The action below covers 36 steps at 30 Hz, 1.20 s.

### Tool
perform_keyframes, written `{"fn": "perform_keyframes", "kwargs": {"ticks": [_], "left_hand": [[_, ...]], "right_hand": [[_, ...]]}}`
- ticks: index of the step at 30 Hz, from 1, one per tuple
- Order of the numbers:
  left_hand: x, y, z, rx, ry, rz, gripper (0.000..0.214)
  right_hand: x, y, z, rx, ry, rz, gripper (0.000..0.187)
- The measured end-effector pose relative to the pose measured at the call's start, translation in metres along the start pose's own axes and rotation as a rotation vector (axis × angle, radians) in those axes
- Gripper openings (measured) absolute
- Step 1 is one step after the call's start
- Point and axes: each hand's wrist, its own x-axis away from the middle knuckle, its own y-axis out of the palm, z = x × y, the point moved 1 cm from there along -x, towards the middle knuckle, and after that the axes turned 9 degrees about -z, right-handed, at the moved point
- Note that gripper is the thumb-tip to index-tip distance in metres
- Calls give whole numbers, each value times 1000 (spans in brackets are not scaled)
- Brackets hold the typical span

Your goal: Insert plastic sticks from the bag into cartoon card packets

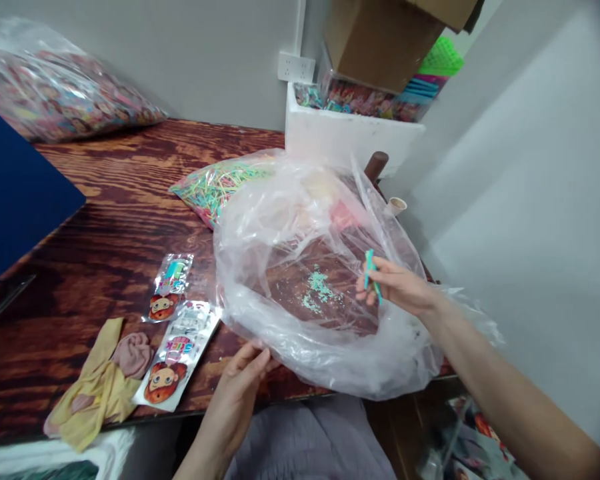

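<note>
Between the fingers of my right hand (393, 283) are a few thin blue and green candy-like sticks (371, 270), held above the opening of a large clear plastic bag (325, 367). The bag lies spread on the table with its rim rolled into a ring. Small pale green crumbs (319, 287) are scattered inside it. My left hand (245, 373) is closed at the bag's near left rim, thumb and fingers together on the plastic; its fingertips are partly hidden. Left of it lie printed foil sachets (177, 353), the upper one (170, 287) showing blue and green through its window.
Behind the ring lies a bag of many coloured sticks (220, 187). Yellow and pink cloths (95, 393) lie at the front left. A white foam box (350, 133) stands at the back, with a brown carton (380, 40) above. A filled bag (75, 93) and blue panel (20, 193) occupy the left.
</note>
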Motion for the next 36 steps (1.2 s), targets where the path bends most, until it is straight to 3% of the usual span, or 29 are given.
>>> {"fn": "perform_keyframes", "kwargs": {"ticks": [3, 6, 10, 13, 17, 19, 21, 23, 27, 31, 36], "left_hand": [[-5, 11, 3, 52, 44, -83, 29], [-12, 16, 3, 109, 68, -140, 31], [-26, 14, -2, 201, 55, -100, 41], [-36, 15, -9, 204, 3, -102, 50], [-38, 23, -19, 102, -11, -33, 61], [-35, 28, -23, 34, 43, 2, 68], [-32, 30, -26, -41, 123, 39, 72], [-29, 28, -27, -130, 197, 102, 73], [-26, 14, -13, -261, 333, 205, 74], [-14, 3, 23, -237, 377, 205, 76], [22, 6, 61, -269, 420, 262, 77]], "right_hand": [[40, -13, 2, -134, -76, 203, 30], [78, -11, 13, -166, -183, 371, 25], [113, 10, 29, -251, -236, 392, 23], [110, 29, 19, -292, -221, 363, 16], [64, 61, -26, -71, -279, 269, 37], [27, 81, -46, 213, -300, 173, 41], [-16, 99, -56, 574, -414, 136, 45], [-60, 112, -53, 938, -498, 81, 54], [-130, 116, -21, 1419, -185, -105, 52], [-158, 107, 8, 1501, -49, -139, 46], [-166, 83, 13, 1538, 49, -23, 64]]}}
